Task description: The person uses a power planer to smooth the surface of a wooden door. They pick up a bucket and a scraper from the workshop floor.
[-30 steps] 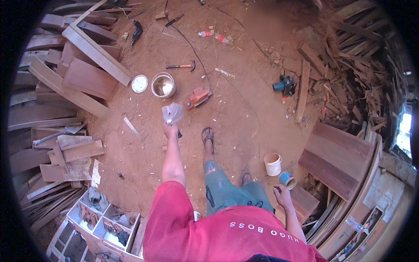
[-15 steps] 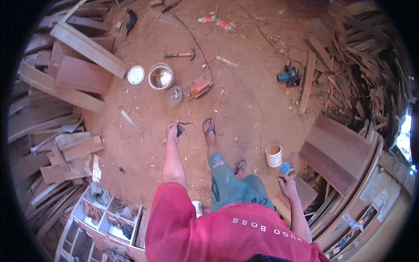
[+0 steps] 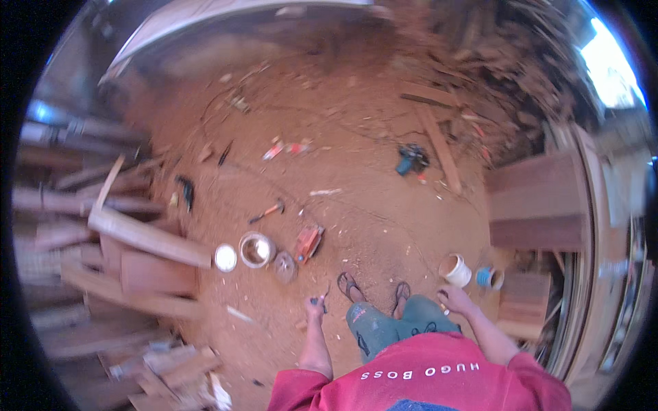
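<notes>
My left hand (image 3: 314, 307) is closed on a small dark object (image 3: 323, 303) with a thin end, left of my sandalled feet. Above it a crumpled clear plastic bag (image 3: 284, 267) lies beside a silvery-lined bucket (image 3: 257, 250), which has a white lid (image 3: 225, 257) at its left. An orange-red power tool (image 3: 309, 242) and an orange-handled hammer (image 3: 267, 211) lie farther up on the dirt floor. My right hand (image 3: 454, 299) has curled fingers, blurred, with what they hold unclear; it is nearest a white pot (image 3: 455, 270) and a blue can (image 3: 489, 278).
Wooden boards and beams (image 3: 144, 240) are piled along the left, more panels (image 3: 534, 198) stand at the right. Scrap wood (image 3: 493, 61), a blue power tool (image 3: 411, 159), a dark drill (image 3: 186, 193) and cables lie farther off. A long pale structure (image 3: 226, 20) crosses the top.
The plastic bag left my left hand and now rests by the bucket. My view has swung up, bringing the far area into sight and blurring the picture; my hands appear lower and further right.
</notes>
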A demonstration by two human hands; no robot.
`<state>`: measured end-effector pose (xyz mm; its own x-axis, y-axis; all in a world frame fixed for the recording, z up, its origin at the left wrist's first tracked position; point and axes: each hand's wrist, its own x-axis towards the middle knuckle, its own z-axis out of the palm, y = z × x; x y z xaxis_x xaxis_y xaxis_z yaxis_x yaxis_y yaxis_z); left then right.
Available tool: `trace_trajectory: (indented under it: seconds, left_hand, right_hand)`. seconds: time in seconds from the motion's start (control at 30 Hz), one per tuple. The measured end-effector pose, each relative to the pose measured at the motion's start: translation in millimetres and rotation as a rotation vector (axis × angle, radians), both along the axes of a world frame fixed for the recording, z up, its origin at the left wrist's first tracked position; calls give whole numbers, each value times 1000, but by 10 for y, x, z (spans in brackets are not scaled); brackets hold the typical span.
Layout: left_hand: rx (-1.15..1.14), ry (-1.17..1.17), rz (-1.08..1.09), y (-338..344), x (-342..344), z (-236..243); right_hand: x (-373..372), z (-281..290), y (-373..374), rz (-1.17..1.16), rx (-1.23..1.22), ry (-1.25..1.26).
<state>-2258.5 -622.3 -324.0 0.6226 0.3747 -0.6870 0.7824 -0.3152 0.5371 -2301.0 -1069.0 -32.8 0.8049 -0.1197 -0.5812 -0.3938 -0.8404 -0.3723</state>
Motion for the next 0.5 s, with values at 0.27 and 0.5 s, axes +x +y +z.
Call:
trace_trajectory:
  seconds: [0.27,0.5]
  left_hand:
    - [235,163,-491,823,342,-212]
    - [93,-359,-355,-103,710,746]
  right_hand:
    - [44,360,-284,-62,41,-40]
    - [-1176,186,-1064,-366,-58,133]
